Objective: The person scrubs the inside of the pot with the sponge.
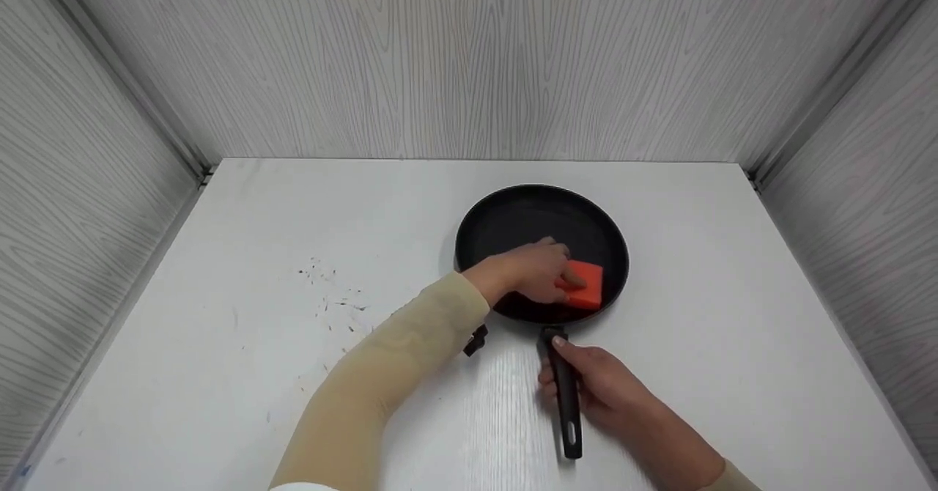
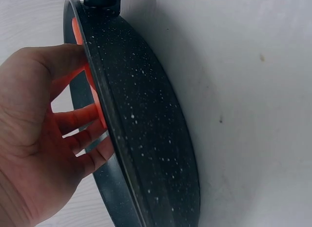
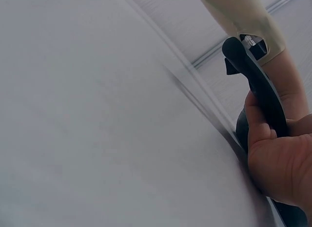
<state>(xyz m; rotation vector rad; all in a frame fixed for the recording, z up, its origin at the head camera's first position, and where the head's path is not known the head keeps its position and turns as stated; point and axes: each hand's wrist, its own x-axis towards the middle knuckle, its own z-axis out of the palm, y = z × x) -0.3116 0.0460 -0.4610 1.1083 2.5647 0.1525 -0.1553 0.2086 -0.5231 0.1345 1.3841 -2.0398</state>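
- Our left hand (image 1: 529,271), fingers bent, grips a rectangular red sponge (image 1: 591,284) inside a round black frying pan (image 1: 527,216).
- Our right hand (image 1: 607,379), fingers curled, holds its long black handle (image 1: 569,412).

Head view: my left grip (image 1: 531,271) hides nine-o'clock side of red sponge (image 1: 591,289) | eight-o'clock specks (image 1: 341,303) too small to name | left-wrist view: pan (image 2: 141,105) cut off at six

Beige sleeves (image 1: 399,352), white fabric (image 1: 302,486) above the left one, and a small black wrist device (image 1: 476,340) are worn.
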